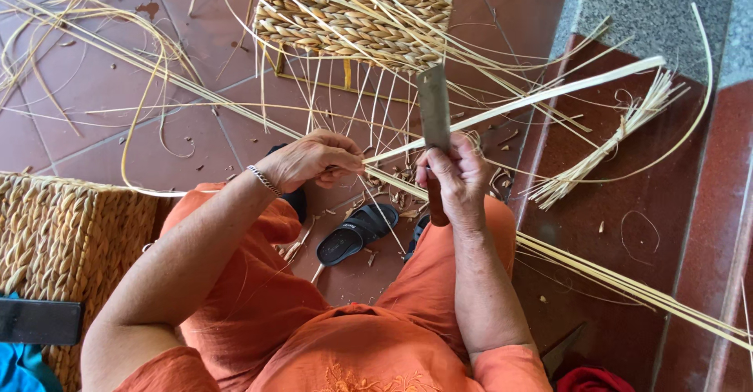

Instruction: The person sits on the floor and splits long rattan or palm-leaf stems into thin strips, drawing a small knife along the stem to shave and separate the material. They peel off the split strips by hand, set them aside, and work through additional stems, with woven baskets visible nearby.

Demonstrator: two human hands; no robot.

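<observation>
Splitting cane looks like the step in hand: the left hand [314, 159] pinches a pale flat strip [518, 102], the right hand [455, 176] grips a broad knife [434, 114] upright against it. Next likely needs steady, even pressure. Beyond, a half-woven panel [353, 16] lies on the tiled floor [94, 102].

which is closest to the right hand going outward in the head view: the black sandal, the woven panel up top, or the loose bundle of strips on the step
From the right hand, which grips a knife:
1. Black sandal, just below and to its left on the tiled floor.
2. Bundle of strips, out to its right on the red step.
3. Woven panel, at the top of the picture, beyond the knife's tip.
</observation>
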